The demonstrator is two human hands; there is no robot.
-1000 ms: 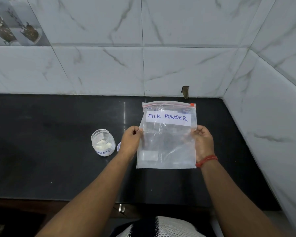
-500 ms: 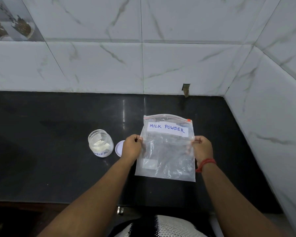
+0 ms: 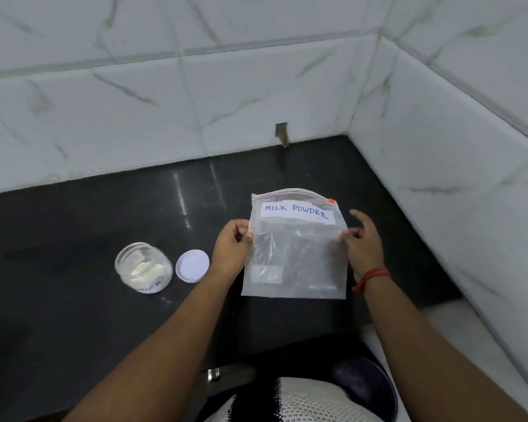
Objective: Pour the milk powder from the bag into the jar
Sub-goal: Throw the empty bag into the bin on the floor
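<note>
A clear zip bag (image 3: 296, 254) labelled "MILK POWDER" lies over the black counter (image 3: 73, 226), and it looks nearly see-through, with no heap of powder visible inside. My left hand (image 3: 232, 249) pinches its left edge. On the right edge, my right hand (image 3: 361, 239) grips with thumb and fingertips while the other fingers spread. A small open clear jar (image 3: 143, 268) with white powder in its bottom stands to the left of my left hand. Its round white lid (image 3: 192, 265) lies flat between the jar and that hand.
White marble-look tiled walls close the counter at the back and on the right, forming a corner. A small dark notch (image 3: 281, 134) sits in the back wall above the bag. The counter's front edge runs just below my forearms.
The bag has come down from held up to low over the counter. My right hand's fingers have loosened and spread. The view has tilted.
</note>
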